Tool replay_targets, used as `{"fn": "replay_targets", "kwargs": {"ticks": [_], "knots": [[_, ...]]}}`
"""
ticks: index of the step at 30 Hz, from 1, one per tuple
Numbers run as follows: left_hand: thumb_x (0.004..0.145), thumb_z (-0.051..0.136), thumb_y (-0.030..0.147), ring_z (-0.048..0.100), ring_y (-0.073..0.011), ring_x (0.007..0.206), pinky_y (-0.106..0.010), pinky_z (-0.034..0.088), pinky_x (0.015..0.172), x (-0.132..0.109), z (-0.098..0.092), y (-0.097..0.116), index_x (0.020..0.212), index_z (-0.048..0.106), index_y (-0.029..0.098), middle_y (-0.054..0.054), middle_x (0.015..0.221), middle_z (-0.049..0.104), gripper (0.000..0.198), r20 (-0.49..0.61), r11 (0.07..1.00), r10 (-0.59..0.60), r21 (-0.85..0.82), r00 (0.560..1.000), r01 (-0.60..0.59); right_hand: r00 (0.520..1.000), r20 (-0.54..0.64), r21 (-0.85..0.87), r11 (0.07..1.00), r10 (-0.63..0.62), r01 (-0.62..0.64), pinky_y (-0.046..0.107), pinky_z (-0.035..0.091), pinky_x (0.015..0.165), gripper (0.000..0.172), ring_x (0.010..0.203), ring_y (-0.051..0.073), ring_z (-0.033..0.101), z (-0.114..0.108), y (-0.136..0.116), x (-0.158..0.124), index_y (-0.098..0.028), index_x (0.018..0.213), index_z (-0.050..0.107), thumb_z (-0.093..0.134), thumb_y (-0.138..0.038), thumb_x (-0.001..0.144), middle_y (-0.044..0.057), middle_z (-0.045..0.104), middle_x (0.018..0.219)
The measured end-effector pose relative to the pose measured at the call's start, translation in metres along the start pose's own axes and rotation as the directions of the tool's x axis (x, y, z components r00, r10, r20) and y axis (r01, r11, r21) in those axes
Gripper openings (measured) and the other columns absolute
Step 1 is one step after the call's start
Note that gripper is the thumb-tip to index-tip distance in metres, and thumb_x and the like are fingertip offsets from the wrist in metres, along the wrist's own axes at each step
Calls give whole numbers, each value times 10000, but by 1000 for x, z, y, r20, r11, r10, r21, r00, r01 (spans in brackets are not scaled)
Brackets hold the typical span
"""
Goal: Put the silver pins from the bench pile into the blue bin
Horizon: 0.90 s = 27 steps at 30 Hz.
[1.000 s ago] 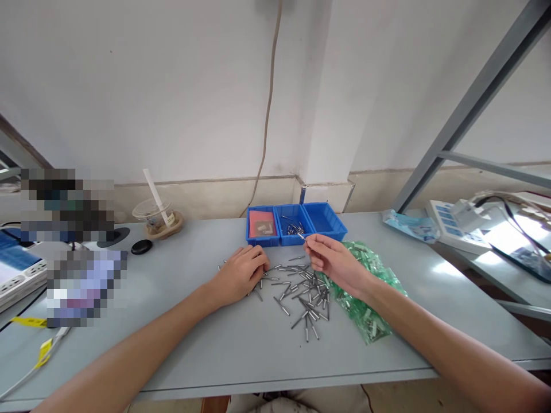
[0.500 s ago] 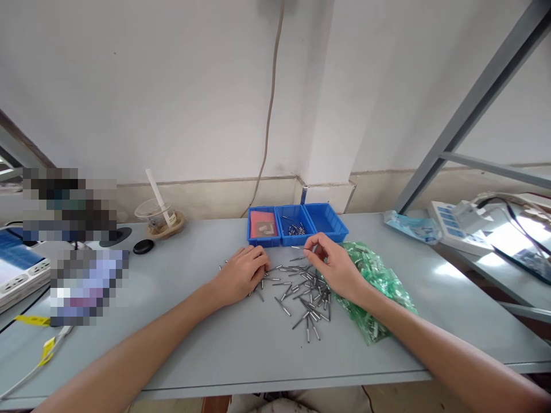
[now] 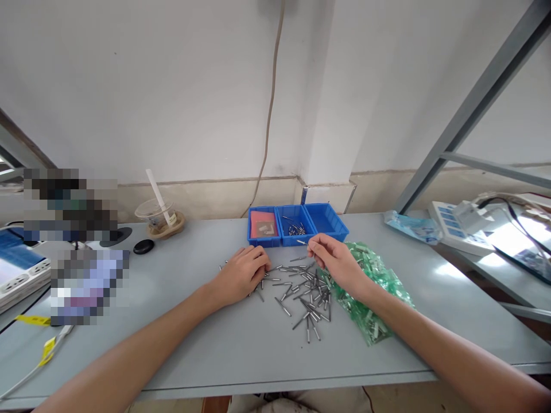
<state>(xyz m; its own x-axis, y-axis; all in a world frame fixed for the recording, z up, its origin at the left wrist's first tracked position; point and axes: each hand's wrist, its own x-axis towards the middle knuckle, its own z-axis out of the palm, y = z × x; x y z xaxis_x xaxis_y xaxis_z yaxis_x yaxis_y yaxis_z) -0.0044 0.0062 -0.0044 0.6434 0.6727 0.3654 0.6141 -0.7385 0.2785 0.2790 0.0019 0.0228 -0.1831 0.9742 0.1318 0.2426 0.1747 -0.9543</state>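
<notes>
From my remote seat I see the grey bench (image 3: 193, 361), three blue trays (image 3: 326, 220) at the back and a green bag (image 3: 379, 278) near the right wrist. The left hand (image 3: 243, 272) rests curled over scattered metal pins (image 3: 283, 306); I cannot tell if it grips any. The right hand (image 3: 310, 245) pinches one pin (image 3: 302, 242) by the middle tray (image 3: 289, 241): single-pin handling, I judge, calling next for a steady fingertip hold.

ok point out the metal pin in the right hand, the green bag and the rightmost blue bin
Metal pin (image 3: 302, 242), head view: on its exposed end.
Green bag (image 3: 377, 265), head view: on its crinkled upper part.
Rightmost blue bin (image 3: 324, 220), head view: on its inner floor.
</notes>
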Motion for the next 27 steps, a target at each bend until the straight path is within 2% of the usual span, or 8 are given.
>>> {"fn": "replay_targets", "kwargs": {"ticks": [2,5,9,14,19,27], "knots": [[1049,426,77,544,-201,898,-357,441,837,0,0,0,992,591,210,-34,1041,629,220,0,1000,3,-3,1000,-3,998,21,114,992,56,-58,298,355,584,350,636,133,438,-1,-1,0,-228,850,617,599,-539,1011,3,604,829],[1051,425,80,549,-201,905,-360,444,844,-1,0,-1,1000,594,211,-34,1047,630,219,-2,1000,6,-6,1000,-6,991,58,254,958,120,-131,289,337,570,391,618,121,407,-1,-2,0,-217,813,612,631,-562,995,-7,550,777],[1048,437,77,550,-194,907,-352,446,845,-1,0,0,992,594,209,-26,1041,630,212,-1,1000,-2,0,1000,2,982,98,376,907,164,-190,278,286,541,441,586,106,342,-3,-2,-1,-200,753,570,667,-561,987,-24,464,713],[1052,428,82,554,-193,907,-351,449,852,-1,0,0,986,596,208,-27,1034,630,221,-8,1000,1,2,1000,-1,956,214,522,804,200,-285,275,228,518,462,553,95,232,-5,-2,1,-198,732,505,691,-536,987,-46,398,663],[1058,411,88,555,-198,896,-357,449,844,0,0,0,990,599,209,-34,1032,634,234,-9,1000,7,-4,1000,-7,953,235,592,750,189,-294,274,247,517,438,576,107,223,-7,-1,2,-196,738,526,717,-508,979,-45,368,678],[1056,423,91,555,-201,907,-358,454,844,-1,1,-1,994,607,210,-38,1038,635,228,-13,1000,6,-3,1000,-6,977,168,634,745,127,-206,269,337,570,252,638,106,319,-6,-2,2,-202,873,671,762,-418,967,8,533,894]]}}
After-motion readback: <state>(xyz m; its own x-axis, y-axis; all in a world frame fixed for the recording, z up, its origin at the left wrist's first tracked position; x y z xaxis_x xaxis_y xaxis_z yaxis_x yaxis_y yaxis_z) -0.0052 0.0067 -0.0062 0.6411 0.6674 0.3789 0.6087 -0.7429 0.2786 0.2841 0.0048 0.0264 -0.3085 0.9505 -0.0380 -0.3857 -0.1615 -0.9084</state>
